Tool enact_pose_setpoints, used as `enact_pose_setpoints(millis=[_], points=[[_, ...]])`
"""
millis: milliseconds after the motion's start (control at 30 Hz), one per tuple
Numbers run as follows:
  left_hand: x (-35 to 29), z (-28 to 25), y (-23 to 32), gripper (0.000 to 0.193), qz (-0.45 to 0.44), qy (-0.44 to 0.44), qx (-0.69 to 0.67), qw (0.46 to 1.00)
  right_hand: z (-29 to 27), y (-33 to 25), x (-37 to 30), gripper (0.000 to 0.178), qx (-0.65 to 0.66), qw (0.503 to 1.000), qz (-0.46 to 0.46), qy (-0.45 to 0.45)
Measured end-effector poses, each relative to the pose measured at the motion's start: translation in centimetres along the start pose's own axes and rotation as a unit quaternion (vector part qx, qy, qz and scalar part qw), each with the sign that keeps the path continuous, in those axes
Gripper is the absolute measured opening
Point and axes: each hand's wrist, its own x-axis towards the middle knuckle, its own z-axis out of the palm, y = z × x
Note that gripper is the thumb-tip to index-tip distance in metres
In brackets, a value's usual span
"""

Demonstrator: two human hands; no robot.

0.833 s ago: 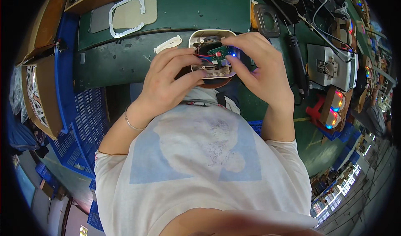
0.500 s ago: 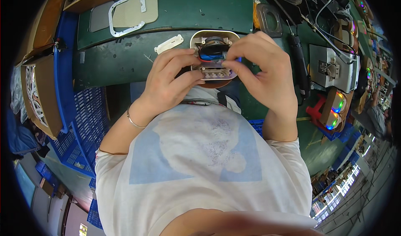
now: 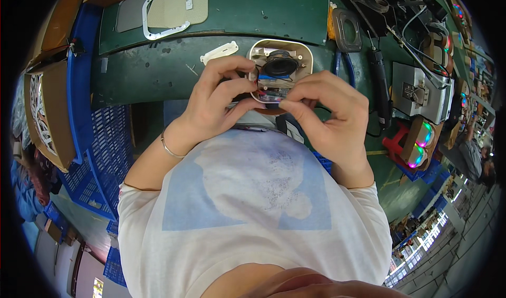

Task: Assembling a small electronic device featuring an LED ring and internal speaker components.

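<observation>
A cream, rounded speaker housing (image 3: 305, 53) lies open side up at the bench's near edge. Inside it, a round black speaker (image 3: 280, 64) is tilted up above a blue part (image 3: 274, 77). My left hand (image 3: 213, 95) closes on the housing's left edge, its fingertips by thin red and black wires. At the near end, my right hand (image 3: 337, 108) pinches the edge of a small circuit board (image 3: 273, 96). The fingers partly hide that board. A narrow white plastic strip (image 3: 220, 52) rests on the bench beyond my left hand.
A white open frame (image 3: 146, 16) overlaps a beige mesh panel (image 3: 197, 5) at the back. On the right are blue-handled pliers (image 3: 348, 69), a black frame (image 3: 348, 32), a black cylindrical corded tool (image 3: 378, 79) and a metal box (image 3: 421, 87). Blue crates (image 3: 100, 161) stand left.
The black speaker now shows upright and uncovered. My right hand has moved from the housing's right side down to its near end, pinching the circuit board. The pliers have come into view.
</observation>
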Motion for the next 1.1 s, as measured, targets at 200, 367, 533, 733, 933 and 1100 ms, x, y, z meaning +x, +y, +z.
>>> enact_pose_setpoints(millis=[200,367,533,733,933,1100], points=[[0.5,-0.3,0.0,0.037,0.028,-0.037,0.049,0.998,0.3,1.0,-0.3,0.01,-0.066,0.996,-0.063,-0.005],[0.9,-0.6,0.3,0.034,0.036,-0.052,0.082,0.995,0.3,1.4,-0.7,0.01,-0.053,0.997,-0.055,-0.009],[1.1,-0.8,0.4,0.032,0.039,-0.062,0.098,0.992,0.5,1.4,-1.0,0.01,-0.051,0.996,-0.067,-0.009],[0.9,-0.8,0.3,0.031,0.042,-0.058,0.1,0.992,0.9,2.1,-1.1,0.01,-0.07,0.994,-0.083,0.0],[1.0,-0.7,0.4,0.028,0.054,-0.067,0.11,0.99,0.2,1.8,-1.0,0.014,-0.159,0.979,-0.122,0.015],[1.0,-1.0,0.6,0.027,0.057,-0.076,0.129,0.987,-0.6,1.3,-0.3,0.015,-0.24,0.962,-0.126,-0.03]])
